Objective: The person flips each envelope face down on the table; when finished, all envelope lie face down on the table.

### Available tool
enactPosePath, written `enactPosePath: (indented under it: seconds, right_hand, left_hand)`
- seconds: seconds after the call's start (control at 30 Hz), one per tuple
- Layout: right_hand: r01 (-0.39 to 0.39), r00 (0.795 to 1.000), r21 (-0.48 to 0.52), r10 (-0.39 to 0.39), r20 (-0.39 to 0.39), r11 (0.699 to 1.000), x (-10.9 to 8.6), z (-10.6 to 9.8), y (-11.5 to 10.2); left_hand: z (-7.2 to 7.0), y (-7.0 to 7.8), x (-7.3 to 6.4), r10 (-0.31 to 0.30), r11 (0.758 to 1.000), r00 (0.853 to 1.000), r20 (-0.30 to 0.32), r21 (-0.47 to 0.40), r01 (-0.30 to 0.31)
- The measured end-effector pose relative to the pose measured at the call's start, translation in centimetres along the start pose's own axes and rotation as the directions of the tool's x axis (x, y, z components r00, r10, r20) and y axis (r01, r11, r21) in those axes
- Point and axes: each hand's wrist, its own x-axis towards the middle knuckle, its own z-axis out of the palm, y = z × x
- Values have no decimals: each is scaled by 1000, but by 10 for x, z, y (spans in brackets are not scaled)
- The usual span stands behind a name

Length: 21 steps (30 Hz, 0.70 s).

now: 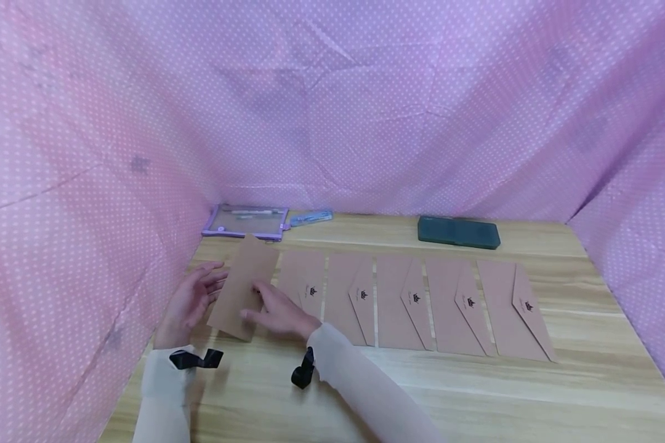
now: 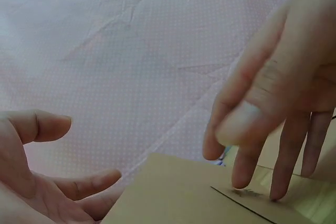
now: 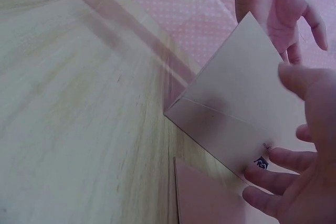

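Note:
A brown kraft-paper envelope [image 1: 234, 301] stands tilted at the left end of a row of similar envelopes, its lower corner near the table. My left hand [image 1: 188, 304] is beside its left edge, palm turned up and fingers extended; whether the fingertips touch the paper I cannot tell. My right hand [image 1: 285, 314] reaches over the envelope from the right. In the right wrist view the fingertips of this right hand [image 3: 299, 166] rest on the flap by a small black crown print [image 3: 261, 163], the thumb spread apart from them.
Several brown envelopes [image 1: 399, 301] with crown-printed flaps lie side by side to the right. At the back are a purple-edged clear zip pouch [image 1: 249, 224] with pens, a light-blue item [image 1: 311, 218] and a dark green case [image 1: 459, 232]. Pink dotted cloth [image 1: 366, 123] hangs around the wooden table [image 1: 587, 369].

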Motion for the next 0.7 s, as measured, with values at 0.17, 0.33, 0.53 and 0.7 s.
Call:
enactPosePath:
  seconds: [0.17,0.33,0.53,0.7]
  right_hand:
    - [-31,999,125,30,14,992,0,-1,0]
    - [-30,999,165,26,23,986,0,-3,-1]
    - [-58,998,219,49,44,974,0,-3,0]
    - [-72,997,223,62,54,972,0,-4,0]
  left_hand:
    - [3,0,-2,4,999,1000,31,-39,-3]
    - [5,-1,-3,10,997,997,71,-76,-4]
    - [7,-4,-4,36,992,993,116,-122,-22]
    - [10,-8,-2,54,992,988,142,-119,-37]
